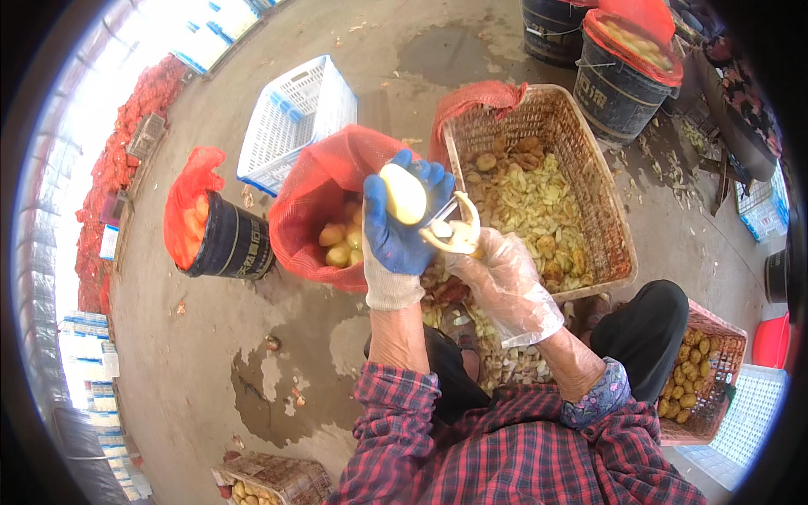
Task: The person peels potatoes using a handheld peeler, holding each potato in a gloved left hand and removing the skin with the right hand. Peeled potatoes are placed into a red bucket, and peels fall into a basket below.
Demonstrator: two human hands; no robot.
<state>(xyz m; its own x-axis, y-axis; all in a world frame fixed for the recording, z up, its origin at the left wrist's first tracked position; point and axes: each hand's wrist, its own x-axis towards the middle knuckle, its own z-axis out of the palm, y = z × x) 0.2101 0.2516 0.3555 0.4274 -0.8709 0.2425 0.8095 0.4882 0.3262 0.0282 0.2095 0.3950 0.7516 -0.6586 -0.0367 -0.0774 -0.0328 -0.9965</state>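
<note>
My left hand, in a blue-coated knit glove, holds a peeled, pale yellow potato in its palm. In my right hand, under a clear plastic glove, is a Y-shaped peeler with a cream-coloured frame. Its blade is close to the potato's lower right side; whether they touch I cannot tell. Below and left of the potato, a red mesh bag stands with its mouth spread, and peeled potatoes lie inside. To the right, a dirty plastic crate holds potato peelings and several brownish potatoes.
A black bucket with a red mesh bag stands left, near a white crate. More black buckets are at upper right, beside a partly visible person. A pink crate of unpeeled potatoes sits by my right knee. Peelings and wet patches mark the concrete floor.
</note>
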